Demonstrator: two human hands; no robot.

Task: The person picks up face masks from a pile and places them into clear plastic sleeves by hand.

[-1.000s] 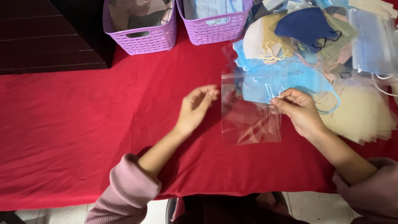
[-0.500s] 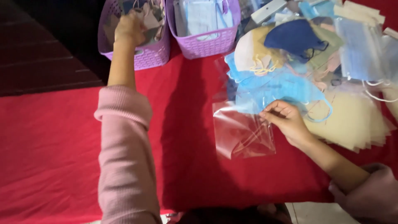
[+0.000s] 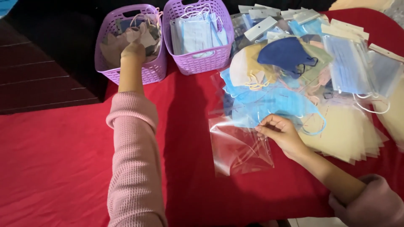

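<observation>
Near edge, at five o'clock: right hand (image 3: 283, 135) pinching the upper right edge of a clear plastic bag (image 3: 240, 147), thumb and fingertips closed on the film, bag lying flat on the red tablecloth (image 3: 54, 159). Judged step: bag held ready while a mask is fetched; next move would call for lifting one mask free of tangled ear loops and spreading the bag's mouth. Just beyond, at one o'clock: loose pile of blue masks (image 3: 269, 105) touching the bag's top edge, dark blue mask (image 3: 286, 52) above, beige sheets (image 3: 349, 134) at three o'clock. Farthest, at eleven o'clock: left hand (image 3: 134, 52) reaching into the left purple basket (image 3: 126, 71), fingers buried among masks, grip impossible to tell. Second purple basket (image 3: 198, 63) beside it at twelve, full of pale blue masks.
</observation>
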